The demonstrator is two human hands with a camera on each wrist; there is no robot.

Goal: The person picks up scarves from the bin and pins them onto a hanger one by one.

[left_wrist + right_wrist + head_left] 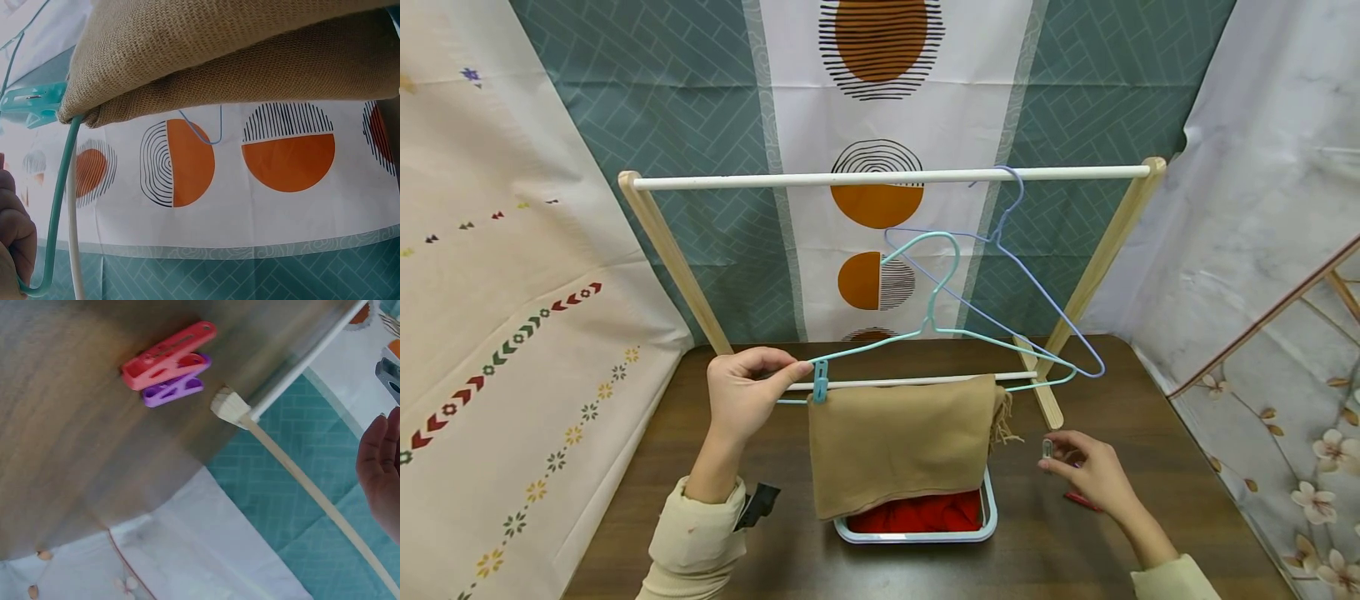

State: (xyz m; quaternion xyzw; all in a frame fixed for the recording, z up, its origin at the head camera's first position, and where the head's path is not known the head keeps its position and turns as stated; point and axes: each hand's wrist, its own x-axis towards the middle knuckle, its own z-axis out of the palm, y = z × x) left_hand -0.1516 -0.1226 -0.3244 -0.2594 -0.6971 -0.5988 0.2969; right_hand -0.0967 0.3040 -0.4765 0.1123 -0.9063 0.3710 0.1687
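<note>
My left hand (747,392) grips the left end of a mint-green clothes hanger (934,310), thumb and fingers on its sloping arm. Over the hanger's lower bar hangs a folded brown cloth (902,442), fringed at its right end. A teal clothespin (821,382) clips the cloth at the left, close to my thumb; the left wrist view shows the same clothespin (37,103) on the cloth's folded edge. To the right, over the table, my right hand (1086,471) pinches a grey clothespin (1047,449), apart from the cloth.
A white-barred wooden rack (737,181) stands behind, with a lavender hanger (1037,287) hooked on its bar. Below the cloth sits a white-rimmed tray (917,537) holding red fabric (917,512). A red clothespin (169,355) and a purple clothespin (177,386) lie on the table.
</note>
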